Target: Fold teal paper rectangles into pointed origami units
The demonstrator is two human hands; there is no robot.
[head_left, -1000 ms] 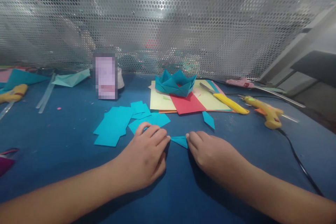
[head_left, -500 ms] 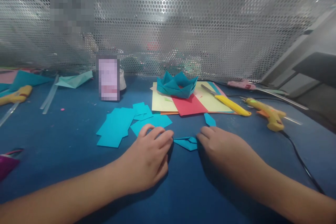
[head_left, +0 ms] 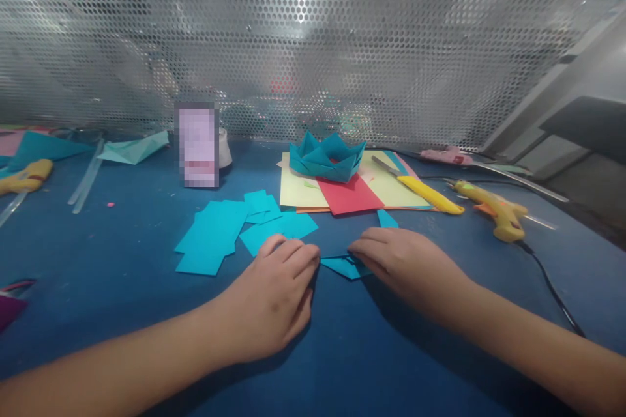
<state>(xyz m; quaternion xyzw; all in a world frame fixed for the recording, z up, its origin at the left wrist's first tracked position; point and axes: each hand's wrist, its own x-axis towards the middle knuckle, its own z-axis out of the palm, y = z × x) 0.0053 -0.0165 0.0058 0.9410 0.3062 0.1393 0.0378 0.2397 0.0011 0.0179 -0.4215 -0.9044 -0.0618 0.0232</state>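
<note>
A small folded piece of blue paper [head_left: 342, 266] lies on the table between my hands. My left hand [head_left: 281, 293] is closed at its left end, fingers curled down and gripping it. Over its right part, my right hand [head_left: 398, 257] has its fingers pressed together on the folds; the fingertips partly cover the paper. Behind my right hand a second small blue paper piece [head_left: 387, 218] pokes out. Loose blue paper sheets [head_left: 212, 238] lie in a pile to the left of my left hand.
A blue folded paper bowl shape [head_left: 327, 158] stands on a stack of coloured paper [head_left: 405, 192] with a red sheet [head_left: 349, 195]. A yellow utility knife [head_left: 430, 195] rests on that stack. Right of it lies a yellow glue gun [head_left: 496, 208] with its cord. A phone [head_left: 199, 146] stands upright behind.
My right hand has moved left, its fingers now over the folded paper's right part. My left hand has stayed in place. The whole view has shifted slightly.
</note>
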